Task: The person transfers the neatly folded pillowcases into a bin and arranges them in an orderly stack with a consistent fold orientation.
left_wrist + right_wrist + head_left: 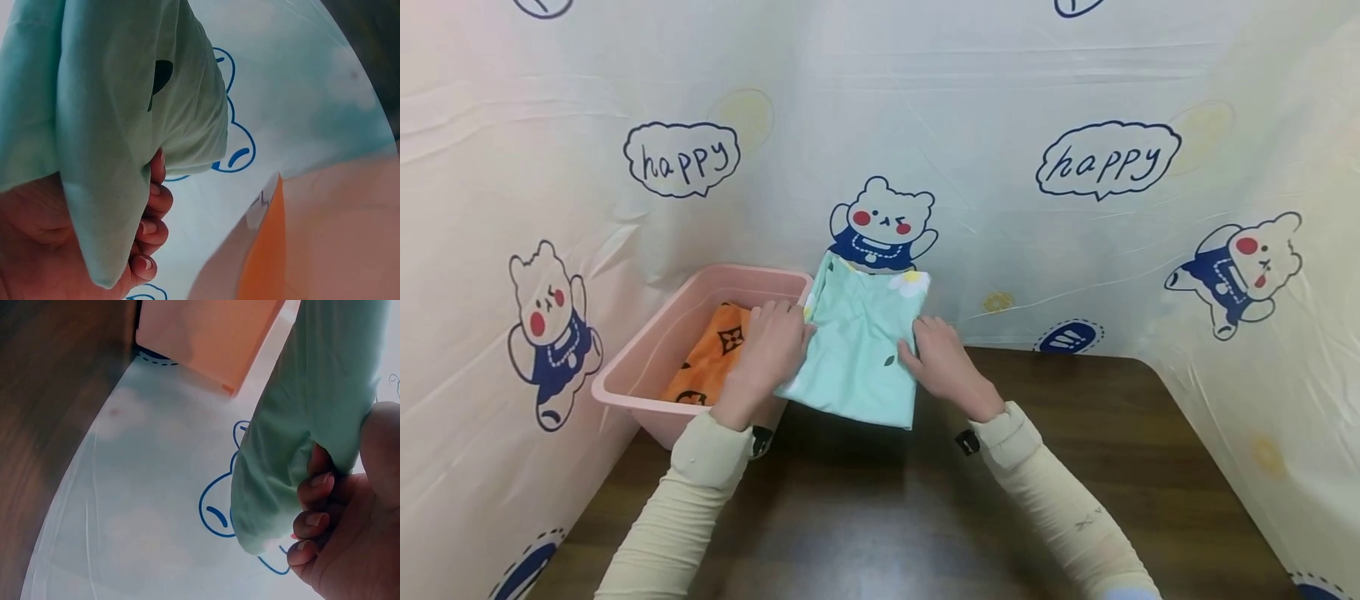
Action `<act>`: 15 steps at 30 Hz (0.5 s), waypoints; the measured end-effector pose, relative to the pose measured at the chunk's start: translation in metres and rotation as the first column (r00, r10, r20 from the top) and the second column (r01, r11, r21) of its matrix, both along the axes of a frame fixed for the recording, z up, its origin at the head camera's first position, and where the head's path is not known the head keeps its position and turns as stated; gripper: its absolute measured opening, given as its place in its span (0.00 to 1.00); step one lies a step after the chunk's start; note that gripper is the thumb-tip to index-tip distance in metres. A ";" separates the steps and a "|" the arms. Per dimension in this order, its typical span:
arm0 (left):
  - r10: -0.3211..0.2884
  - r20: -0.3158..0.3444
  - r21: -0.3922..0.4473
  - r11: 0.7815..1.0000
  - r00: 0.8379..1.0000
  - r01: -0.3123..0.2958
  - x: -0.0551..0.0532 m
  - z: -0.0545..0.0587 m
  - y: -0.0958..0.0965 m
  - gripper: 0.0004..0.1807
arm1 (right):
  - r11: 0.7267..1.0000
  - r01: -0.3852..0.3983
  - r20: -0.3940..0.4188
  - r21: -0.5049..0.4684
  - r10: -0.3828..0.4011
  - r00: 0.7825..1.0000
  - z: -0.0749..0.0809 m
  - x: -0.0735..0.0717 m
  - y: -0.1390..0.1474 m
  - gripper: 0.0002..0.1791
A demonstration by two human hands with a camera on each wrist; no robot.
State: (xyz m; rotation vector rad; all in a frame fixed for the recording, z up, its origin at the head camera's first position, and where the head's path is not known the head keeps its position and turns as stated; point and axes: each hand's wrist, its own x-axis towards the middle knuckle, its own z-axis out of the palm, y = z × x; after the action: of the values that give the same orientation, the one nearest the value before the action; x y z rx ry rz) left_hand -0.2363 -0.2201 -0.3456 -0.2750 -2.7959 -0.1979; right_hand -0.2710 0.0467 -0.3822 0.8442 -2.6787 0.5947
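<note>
A folded mint-green cloth (861, 350) with white-and-yellow flowers and small dark leaves is held up above the table, just right of a pink bin. My left hand (772, 350) grips its left edge, and in the left wrist view the fingers (150, 228) curl behind the fabric. On the opposite edge my right hand (947, 362) pinches the cloth, its curled fingers (310, 522) showing in the right wrist view. Inside the pink bin (640, 402) lies an orange cloth (711, 358) with a dark pattern, partly hidden behind my left hand.
The dark wooden table (1067, 442) extends to the right and toward me. A pale sheet (985, 100) printed with cartoon bears and the word "happy" hangs around the back and sides. The bin stands at the table's back left, close to the sheet.
</note>
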 end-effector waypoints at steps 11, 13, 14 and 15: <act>0.017 -0.021 0.004 1.000 1.000 -0.017 -0.003 0.005 -0.011 0.18 | 0.999 -0.009 0.018 -0.031 0.010 1.000 0.005 -0.005 -0.010 0.13; 0.024 -0.013 0.004 1.000 1.000 -0.024 -0.003 0.005 -0.012 0.18 | 0.999 -0.015 0.015 -0.029 0.015 1.000 0.006 -0.005 -0.011 0.13; 0.025 -0.011 0.004 1.000 1.000 -0.025 -0.003 0.005 -0.013 0.18 | 0.999 -0.018 0.014 -0.029 0.019 1.000 0.006 -0.005 -0.011 0.13; 0.026 -0.011 0.002 1.000 1.000 -0.026 -0.003 0.004 -0.014 0.18 | 0.999 -0.021 0.011 -0.028 0.021 1.000 0.006 -0.005 -0.011 0.13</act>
State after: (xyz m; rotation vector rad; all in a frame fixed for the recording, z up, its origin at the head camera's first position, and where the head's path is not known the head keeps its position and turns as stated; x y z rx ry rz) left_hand -0.2393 -0.2336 -0.3414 -0.2384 -2.7862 -0.1929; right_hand -0.2757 0.0354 -0.3758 0.8653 -2.6682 0.6419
